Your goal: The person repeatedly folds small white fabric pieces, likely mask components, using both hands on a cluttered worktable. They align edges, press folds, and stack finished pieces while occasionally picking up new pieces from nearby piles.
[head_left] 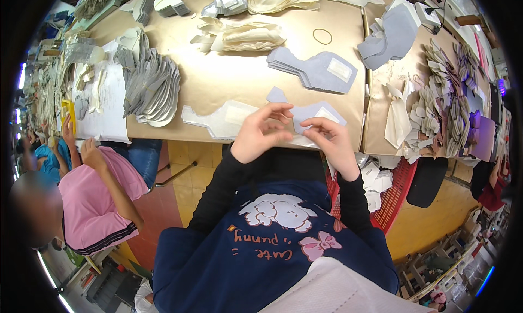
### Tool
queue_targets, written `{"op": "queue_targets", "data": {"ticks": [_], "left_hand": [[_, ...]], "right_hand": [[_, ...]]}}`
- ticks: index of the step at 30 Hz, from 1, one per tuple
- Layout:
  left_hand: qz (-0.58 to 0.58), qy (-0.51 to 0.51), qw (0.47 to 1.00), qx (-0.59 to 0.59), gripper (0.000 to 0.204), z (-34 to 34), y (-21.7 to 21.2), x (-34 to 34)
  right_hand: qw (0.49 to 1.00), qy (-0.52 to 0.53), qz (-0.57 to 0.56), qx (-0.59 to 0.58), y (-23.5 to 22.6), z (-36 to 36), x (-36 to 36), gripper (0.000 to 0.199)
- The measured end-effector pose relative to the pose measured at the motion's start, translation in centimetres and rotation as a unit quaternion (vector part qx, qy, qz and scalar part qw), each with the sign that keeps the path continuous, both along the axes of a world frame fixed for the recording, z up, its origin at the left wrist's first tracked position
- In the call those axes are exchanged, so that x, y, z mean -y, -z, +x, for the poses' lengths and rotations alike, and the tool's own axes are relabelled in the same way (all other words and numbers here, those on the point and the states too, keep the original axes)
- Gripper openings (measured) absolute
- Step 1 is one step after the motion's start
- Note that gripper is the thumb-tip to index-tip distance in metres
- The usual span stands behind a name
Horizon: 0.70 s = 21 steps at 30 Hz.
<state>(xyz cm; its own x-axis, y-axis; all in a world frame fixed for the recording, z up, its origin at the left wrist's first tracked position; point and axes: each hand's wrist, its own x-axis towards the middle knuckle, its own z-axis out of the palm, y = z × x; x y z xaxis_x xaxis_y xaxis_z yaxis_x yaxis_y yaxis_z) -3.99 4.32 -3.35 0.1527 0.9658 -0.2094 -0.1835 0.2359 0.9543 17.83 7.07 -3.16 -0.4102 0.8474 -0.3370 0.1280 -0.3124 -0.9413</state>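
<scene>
Apparently, the step in hand was the handling of a single flat blue-grey cut piece with a narrow neck [303, 114], which lay near the table's front edge, partly behind the fingers. It bore a pale rectangular patch [327, 114]. The left hand [263, 131] was held over its near side, fingers curved and thumb well apart, with no grip visible. The right hand [333, 144] had thumb and forefinger brought close; whether they pinched anything thin, I could not tell. Left of them, a flat cream-white cut piece [215, 122] rested on the brown paper-covered table [218, 76], while a neat stack of blue-grey cut pieces [308, 68] sat just beyond. As I judged it, the next move called for light fingertip control, keeping the patch square and the edge unbent.
</scene>
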Motion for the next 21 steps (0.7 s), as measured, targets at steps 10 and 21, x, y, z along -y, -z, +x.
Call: {"op": "queue_targets", "data": {"ticks": [10, 21], "left_hand": [[-0.097, -0.016, 0.993, 0.070, 0.021, 1.6, 1.6, -0.3], [0.188, -0.091, 0.880, -0.427, 0.020, -0.1, 3.6, -3.6]], "right_hand": [[0.989, -0.062, 0.121, 0.056, -0.7, 0.9, 0.1, 0.019], [0.997, 0.054, -0.019, 0.051, -0.5, 2.0, 0.2, 0.015]]}}
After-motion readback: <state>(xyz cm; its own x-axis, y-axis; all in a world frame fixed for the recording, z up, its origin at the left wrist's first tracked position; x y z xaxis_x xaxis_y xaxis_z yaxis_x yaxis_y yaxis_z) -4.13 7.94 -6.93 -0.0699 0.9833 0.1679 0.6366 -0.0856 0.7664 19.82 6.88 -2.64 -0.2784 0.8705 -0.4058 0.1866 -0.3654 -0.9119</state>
